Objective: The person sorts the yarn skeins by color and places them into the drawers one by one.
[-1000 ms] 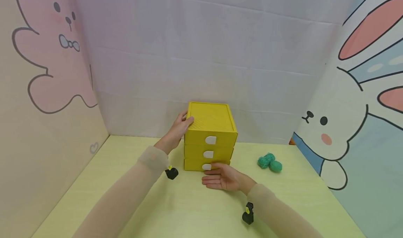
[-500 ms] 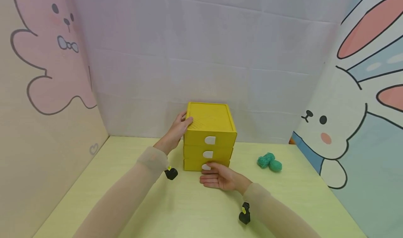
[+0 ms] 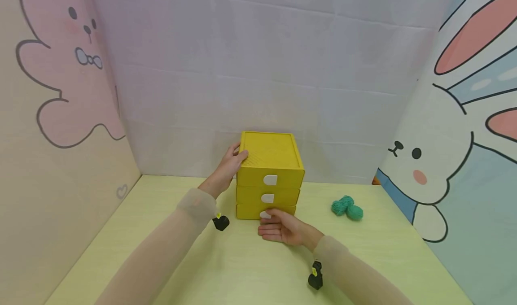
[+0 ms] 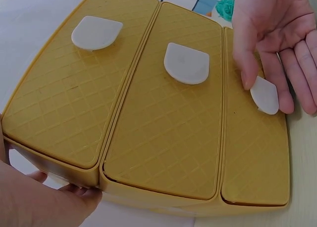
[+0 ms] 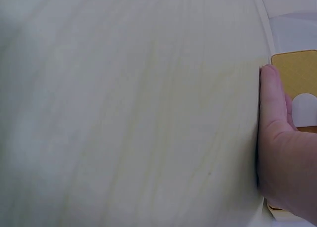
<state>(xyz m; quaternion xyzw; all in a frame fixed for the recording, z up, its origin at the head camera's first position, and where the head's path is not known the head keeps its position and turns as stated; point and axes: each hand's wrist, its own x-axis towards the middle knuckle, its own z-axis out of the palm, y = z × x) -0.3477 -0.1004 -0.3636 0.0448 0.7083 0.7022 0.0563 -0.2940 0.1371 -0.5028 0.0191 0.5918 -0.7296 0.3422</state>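
A yellow three-drawer storage box [image 3: 270, 150] stands against the back wall, its drawers closed, each with a white tab on its front. At its upper left edge my left hand [image 3: 227, 169] grips the box, thumb on the top and fingers along the side; in the left wrist view some of those fingers [image 4: 79, 190] are partly hidden. My right hand [image 3: 288, 228] is at the bottom drawer, palm turned up. Its thumb and index finger pinch the bottom white tab [image 4: 265, 95], while the other fingers stretch out below it, near the table.
Green yarn balls [image 3: 346, 207] lie on the table [image 3: 242, 269] to the right of the box. A white cloth wall [image 3: 266, 71] rises behind, and printed side walls flank the table. Each wrist carries a small black device [image 3: 220, 222].
My right hand has shifted slightly left, bringing its thumb onto the bottom tab. The left hand and the box stay in place.
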